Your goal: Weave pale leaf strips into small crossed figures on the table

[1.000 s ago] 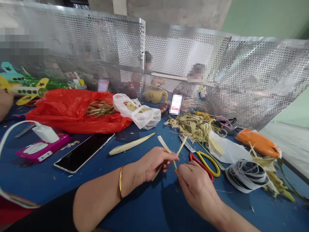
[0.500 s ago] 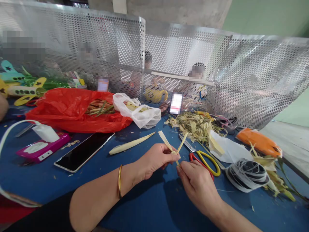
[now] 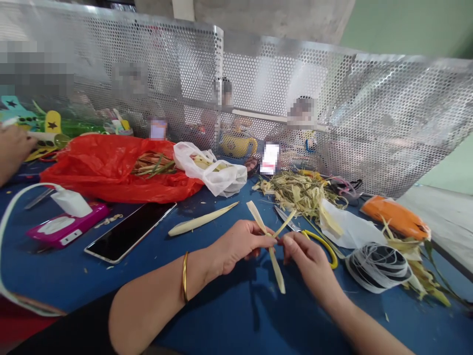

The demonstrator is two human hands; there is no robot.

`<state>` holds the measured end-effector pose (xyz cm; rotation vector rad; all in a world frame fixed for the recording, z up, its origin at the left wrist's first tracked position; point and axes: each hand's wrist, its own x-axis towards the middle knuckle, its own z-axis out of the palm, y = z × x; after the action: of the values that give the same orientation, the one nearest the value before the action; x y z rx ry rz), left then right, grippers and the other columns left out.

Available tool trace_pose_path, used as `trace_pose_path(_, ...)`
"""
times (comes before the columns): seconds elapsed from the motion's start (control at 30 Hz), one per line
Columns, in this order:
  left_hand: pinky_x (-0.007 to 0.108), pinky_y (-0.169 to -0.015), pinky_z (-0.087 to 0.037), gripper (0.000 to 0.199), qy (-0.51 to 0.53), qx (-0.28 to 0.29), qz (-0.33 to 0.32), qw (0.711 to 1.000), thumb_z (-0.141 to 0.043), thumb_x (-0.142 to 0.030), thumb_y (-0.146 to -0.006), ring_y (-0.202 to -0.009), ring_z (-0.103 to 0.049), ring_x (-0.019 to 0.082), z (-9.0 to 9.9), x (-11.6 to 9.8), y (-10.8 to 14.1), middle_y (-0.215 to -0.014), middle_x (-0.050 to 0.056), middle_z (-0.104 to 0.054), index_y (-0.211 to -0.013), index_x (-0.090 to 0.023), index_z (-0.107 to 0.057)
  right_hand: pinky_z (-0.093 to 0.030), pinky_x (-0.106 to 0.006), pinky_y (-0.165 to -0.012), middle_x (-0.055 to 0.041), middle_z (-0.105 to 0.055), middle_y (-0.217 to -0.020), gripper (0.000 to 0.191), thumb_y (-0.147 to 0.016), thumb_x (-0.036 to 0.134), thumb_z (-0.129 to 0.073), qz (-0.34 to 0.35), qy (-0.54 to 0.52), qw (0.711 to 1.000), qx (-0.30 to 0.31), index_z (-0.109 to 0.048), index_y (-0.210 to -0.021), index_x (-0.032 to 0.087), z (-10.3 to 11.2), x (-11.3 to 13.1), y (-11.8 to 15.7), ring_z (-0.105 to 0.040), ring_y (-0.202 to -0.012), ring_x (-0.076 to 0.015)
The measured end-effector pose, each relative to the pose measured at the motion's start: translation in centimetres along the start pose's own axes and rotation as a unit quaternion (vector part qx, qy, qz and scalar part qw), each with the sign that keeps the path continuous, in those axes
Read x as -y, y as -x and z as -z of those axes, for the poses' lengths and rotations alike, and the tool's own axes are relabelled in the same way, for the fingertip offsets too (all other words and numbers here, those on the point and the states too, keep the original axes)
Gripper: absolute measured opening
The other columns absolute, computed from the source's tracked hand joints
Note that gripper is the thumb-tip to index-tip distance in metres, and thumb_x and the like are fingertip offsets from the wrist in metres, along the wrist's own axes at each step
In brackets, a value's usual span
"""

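Pale husk strips (image 3: 277, 272) cross at the fingertips of my left hand (image 3: 246, 242), which pinches them. Two ends point up and one long end hangs down. My right hand (image 3: 305, 251) is closed just right of the crossing, its thumb and fingers pressed together; what they hold, if anything, is too small to make out. Behind it lie scissors (image 3: 320, 244) with a yellow handle, partly covered by the hand. A single husk piece (image 3: 203, 219) lies on the blue table (image 3: 207, 320) to the left.
A phone (image 3: 131, 231), purple power socket (image 3: 68, 227), red bag (image 3: 92, 167) and white bag (image 3: 221, 175) are at left. Dried husks (image 3: 295, 195), wire coil (image 3: 379, 268) and orange packet (image 3: 395, 217) lie right. Another person's hand (image 3: 15, 148) touches a bottle craft. Perforated screen (image 3: 148, 64) behind.
My right hand has moved up and slightly right, off the lower strip end, which now hangs in full view. Another person's hand has come in at the left edge.
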<state>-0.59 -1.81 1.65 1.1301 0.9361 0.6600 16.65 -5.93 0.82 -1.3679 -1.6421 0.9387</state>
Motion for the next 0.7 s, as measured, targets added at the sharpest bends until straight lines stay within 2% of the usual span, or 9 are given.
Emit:
trace_pose_path(0.13, 0.022, -0.041, -0.02, 0.035, -0.052, 0.052, -0.001, 0.997, -0.071, -0.046, -0.069, -0.045, -0.04, 0.005, -0.2, 0.3, 0.3, -0.071, 0.003, -0.066, -0.081, -0.013, -0.073, -0.042, -0.024, -0.058, 0.002, -0.057, -0.064, 0.032, -0.078, 0.049, -0.067, -0.068, -0.171, 0.983, -0.008, -0.062, -0.078, 0.017, 0.2, 0.0, -0.7, -0.05, -0.058, -0.011)
trace_pose_path(0.27, 0.021, -0.043, -0.025, 0.028, -0.081, 0.088, -0.025, 0.993, -0.068, -0.04, -0.073, -0.045, -0.04, 0.005, -0.7, 0.6, 0.4, -0.067, 0.001, -0.065, -0.081, -0.013, -0.074, -0.042, -0.024, -0.052, 0.0017, -0.056, -0.057, 0.034, -0.071, 0.047, -0.074, -0.074, -0.207, 0.975, -0.035, -0.06, -0.063, 0.017, -0.5, -0.3, -0.5, -0.05, -0.051, -0.0102)
trace_pose_path(0.37, 0.021, -0.044, -0.027, 0.027, -0.088, 0.081, -0.033, 0.992, -0.069, -0.039, -0.073, -0.046, -0.042, 0.006, -0.9, 0.7, 0.4, -0.064, 0.001, -0.063, -0.079, -0.014, -0.075, -0.043, -0.025, -0.051, 0.0021, -0.055, -0.054, 0.035, -0.068, 0.049, -0.075, -0.07, -0.214, 0.972, -0.068, -0.06, -0.064, 0.017, -0.7, -0.5, -0.6, -0.05, -0.048, -0.0107)
trace_pose_path(0.47, 0.02, -0.042, -0.026, 0.028, -0.073, 0.053, -0.02, 0.996, -0.071, -0.041, -0.072, -0.045, -0.044, 0.006, -0.7, 0.7, 0.3, -0.064, 0.0, -0.062, -0.079, -0.014, -0.074, -0.047, -0.027, -0.056, 0.0001, -0.059, -0.058, 0.038, -0.072, 0.055, -0.07, -0.046, -0.175, 0.981, -0.071, -0.064, -0.07, 0.017, -0.2, -0.4, -1.0, -0.053, -0.052, -0.0126)
trace_pose_path(0.57, 0.02, -0.043, -0.032, 0.037, -0.034, -0.002, -0.004, 0.999, -0.066, -0.049, -0.075, -0.047, -0.05, 0.008, -0.5, 0.6, 0.1, -0.065, 0.003, -0.065, -0.078, -0.013, -0.072, -0.049, -0.028, -0.06, -0.0046, -0.066, -0.071, 0.047, -0.08, 0.062, -0.057, -0.038, -0.111, 0.992, -0.042, -0.067, -0.081, 0.016, 0.7, -0.2, -1.1, -0.059, -0.061, -0.0152)
trace_pose_path(0.63, 0.021, -0.048, -0.04, 0.039, 0.0, -0.032, 0.001, 0.999, -0.061, -0.05, -0.08, -0.05, -0.056, 0.01, -0.4, 0.5, -0.1, -0.069, 0.005, -0.068, -0.083, -0.012, -0.071, -0.047, -0.027, -0.058, -0.0048, -0.067, -0.074, 0.047, -0.085, 0.06, -0.052, -0.032, -0.034, 0.999, 0.005, -0.067, -0.084, 0.016, 1.0, -0.2, -0.9, -0.06, -0.063, -0.0158)
trace_pose_path(0.7, 0.023, -0.052, -0.044, 0.036, 0.022, -0.047, 0.006, 0.999, -0.061, -0.046, -0.081, -0.055, -0.06, 0.012, -0.4, 0.5, -0.2, -0.076, 0.007, -0.071, -0.09, -0.013, -0.071, -0.043, -0.025, -0.055, -0.0018, -0.064, -0.068, 0.038, -0.088, 0.051, -0.051, 0.0, 0.082, 0.996, 0.037, -0.065, -0.079, 0.018, 1.1, -0.3, -0.5, -0.057, -0.06, -0.0146)
